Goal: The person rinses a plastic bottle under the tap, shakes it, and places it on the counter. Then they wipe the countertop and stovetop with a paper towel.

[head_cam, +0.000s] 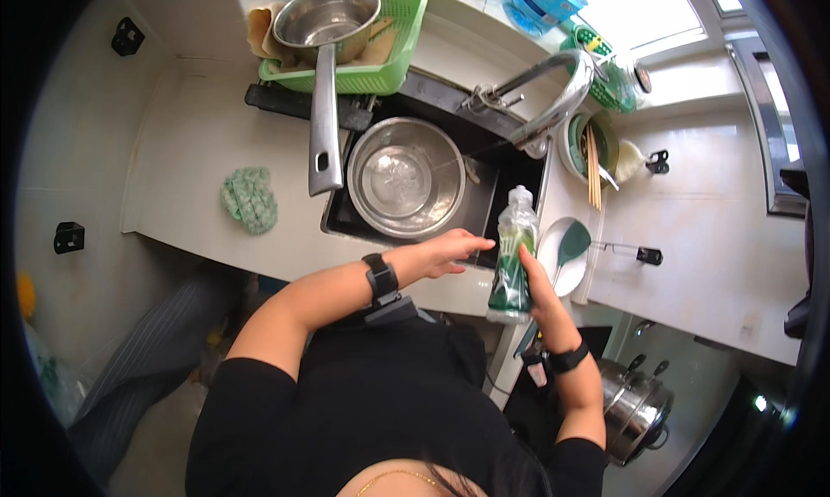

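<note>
My right hand (539, 282) grips a clear plastic squeeze bottle (512, 263) by its side, the white cap pointing up. Green liquid shows inside, and the label bears writing. My left hand (450, 252) hovers over the sink's front edge with fingers apart, just left of the bottle and holding nothing. Beyond it a steel basin (405, 225) sits in the dark sink (496, 205), with water inside. A curved chrome faucet (554, 108) reaches over the sink's right side, and a thin stream runs from it toward the basin.
A green basket (366, 81) bears a steel saucepan (324, 118), its handle jutting forward. A green cloth (249, 200) lies on the left counter (178, 140). Right of the sink are a holder with chopsticks (592, 166) and a white dish (570, 278) under a green spatula (574, 241).
</note>
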`<control>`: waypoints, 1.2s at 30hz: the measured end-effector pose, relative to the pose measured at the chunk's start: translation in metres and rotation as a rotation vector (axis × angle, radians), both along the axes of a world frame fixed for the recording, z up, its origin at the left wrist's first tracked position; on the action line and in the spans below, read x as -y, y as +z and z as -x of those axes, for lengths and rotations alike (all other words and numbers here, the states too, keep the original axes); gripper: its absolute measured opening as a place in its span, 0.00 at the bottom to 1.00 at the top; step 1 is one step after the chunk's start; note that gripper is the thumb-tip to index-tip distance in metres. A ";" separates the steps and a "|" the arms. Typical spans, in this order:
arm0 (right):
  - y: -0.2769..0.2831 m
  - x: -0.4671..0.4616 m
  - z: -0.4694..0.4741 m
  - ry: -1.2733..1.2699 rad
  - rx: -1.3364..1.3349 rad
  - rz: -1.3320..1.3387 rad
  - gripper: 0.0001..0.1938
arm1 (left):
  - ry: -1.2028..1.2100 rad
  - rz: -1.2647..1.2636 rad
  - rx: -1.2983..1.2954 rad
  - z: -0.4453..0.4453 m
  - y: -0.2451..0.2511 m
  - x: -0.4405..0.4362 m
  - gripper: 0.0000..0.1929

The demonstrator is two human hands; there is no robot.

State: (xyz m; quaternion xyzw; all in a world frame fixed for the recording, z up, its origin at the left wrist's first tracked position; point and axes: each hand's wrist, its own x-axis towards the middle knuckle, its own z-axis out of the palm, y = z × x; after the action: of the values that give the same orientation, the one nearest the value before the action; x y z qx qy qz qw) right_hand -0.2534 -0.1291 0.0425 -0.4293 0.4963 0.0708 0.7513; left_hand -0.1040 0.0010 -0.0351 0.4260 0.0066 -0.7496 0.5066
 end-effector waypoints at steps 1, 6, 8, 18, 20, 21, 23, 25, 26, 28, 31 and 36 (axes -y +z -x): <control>-0.002 -0.001 -0.004 -0.011 -0.030 -0.063 0.22 | -0.019 -0.022 -0.035 0.000 -0.002 0.002 0.36; -0.018 -0.014 -0.011 0.005 -0.168 -0.239 0.26 | -0.201 0.042 -0.094 0.011 -0.003 -0.001 0.34; -0.024 -0.017 -0.013 0.049 -0.121 -0.222 0.26 | -0.232 0.030 -0.082 0.011 -0.001 -0.003 0.34; -0.055 -0.020 -0.038 0.143 -0.230 -0.252 0.27 | -0.103 -0.079 -0.220 0.005 -0.008 -0.013 0.22; -0.059 -0.021 -0.041 0.141 -0.285 -0.273 0.27 | -0.071 -0.108 -0.207 0.003 -0.010 -0.015 0.19; -0.061 -0.022 -0.042 0.136 -0.253 -0.313 0.27 | -0.061 -0.095 -0.210 0.002 -0.011 -0.016 0.19; -0.064 -0.022 -0.042 0.104 -0.213 -0.371 0.27 | -0.042 -0.083 -0.203 -0.001 -0.013 -0.016 0.20; -0.066 -0.022 -0.040 0.056 -0.248 -0.338 0.26 | -0.049 -0.103 -0.179 -0.001 -0.014 -0.011 0.19; -0.067 -0.021 -0.037 0.041 -0.241 -0.353 0.26 | -0.066 -0.112 -0.172 -0.001 -0.015 -0.008 0.19; -0.069 -0.020 -0.030 -0.006 -0.241 -0.359 0.26 | -0.090 -0.119 -0.168 0.003 -0.018 -0.001 0.18; -0.071 -0.018 -0.013 -0.086 -0.214 -0.367 0.26 | -0.148 -0.089 -0.128 0.014 -0.023 0.009 0.18; -0.074 -0.019 0.010 -0.164 -0.193 -0.351 0.26 | -0.204 -0.089 -0.115 0.029 -0.029 0.018 0.16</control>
State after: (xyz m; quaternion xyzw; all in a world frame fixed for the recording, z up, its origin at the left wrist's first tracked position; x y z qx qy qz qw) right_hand -0.2630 -0.1102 -0.0315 -0.2414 0.5792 0.1353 0.7668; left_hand -0.1331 -0.0171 -0.0637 0.4026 0.0256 -0.8194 0.4072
